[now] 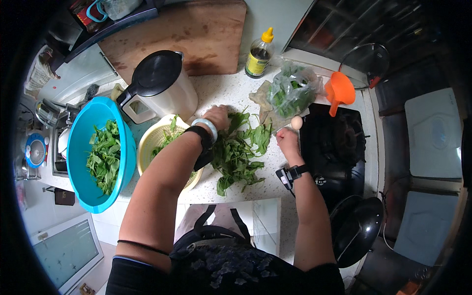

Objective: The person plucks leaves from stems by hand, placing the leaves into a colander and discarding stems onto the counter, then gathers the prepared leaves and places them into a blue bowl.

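Note:
A loose pile of leafy greens (236,151) lies on the speckled white countertop (221,88). My left hand (217,117) reaches across a cream plastic colander (145,147) to the far left edge of the pile. Its fingers point away from me, and their grip is hidden. The colander contains some greens, partly covered by my left forearm. To the right of the pile, my right hand (287,142) is curled, with nothing visible in it. An egg (296,122) rests just beyond that hand. More leaves (105,158) lie in a blue plastic basin (127,147) at the left.
An electric kettle (173,88) stands behind the colander, before a wooden cutting board (214,37). Farther right are a sauce bottle (258,61), a plastic bag of greens (291,92) and an orange scoop (341,88). A black gas stove (313,147) and a wok (357,232) border my right arm.

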The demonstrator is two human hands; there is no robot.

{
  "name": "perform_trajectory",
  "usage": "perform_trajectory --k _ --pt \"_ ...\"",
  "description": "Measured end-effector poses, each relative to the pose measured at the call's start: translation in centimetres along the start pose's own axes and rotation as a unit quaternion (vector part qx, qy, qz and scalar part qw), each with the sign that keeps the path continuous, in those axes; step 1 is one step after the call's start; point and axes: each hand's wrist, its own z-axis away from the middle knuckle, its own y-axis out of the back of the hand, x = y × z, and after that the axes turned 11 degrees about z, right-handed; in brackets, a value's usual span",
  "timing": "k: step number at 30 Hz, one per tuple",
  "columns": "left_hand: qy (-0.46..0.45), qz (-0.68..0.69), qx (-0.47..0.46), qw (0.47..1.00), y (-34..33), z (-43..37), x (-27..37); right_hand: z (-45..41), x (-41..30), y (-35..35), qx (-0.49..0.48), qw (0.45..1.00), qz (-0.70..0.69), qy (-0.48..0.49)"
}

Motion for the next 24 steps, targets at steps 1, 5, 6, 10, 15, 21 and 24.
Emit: perform_trajectory --k 1,5,6,10,15,21,24 --pt "0.005 -0.001 0.000 1.000 -0.6 -0.4 -0.4 -0.2 -0.4 -0.1 -0.084 0.987 -0.138 -0.027" --pt "-0.178 0.152 -0.179 0.956 -3.0 1.5 0.1 0.2 -2.0 -0.1 -0.166 0.964 -0.193 0.075" --pt "-0.188 0.089 -0.207 0.956 -3.2 2.7 -0.2 1.0 -4.1 0.8 -0.210 0.965 -0.134 0.081" --pt "-0.141 -0.132 -0.187 0.963 -3.6 10.7 2.7 5.0 -7.5 2.5 -0.287 0.927 0.132 0.204" --pt "-0.157 -0.355 -0.096 0.917 -7.4 14.4 1.7 11.5 -9.1 0.8 -0.159 0.902 0.280 0.287" --pt "-0.080 -0.053 0.043 0.994 -9.4 12.0 1.1 9.2 -8.1 -1.3 -0.114 0.973 -0.011 0.199" --pt "-0.041 0.221 0.137 0.965 -10.0 11.5 1.5 9.0 -9.5 -2.2 -0.048 0.983 -0.097 0.150"
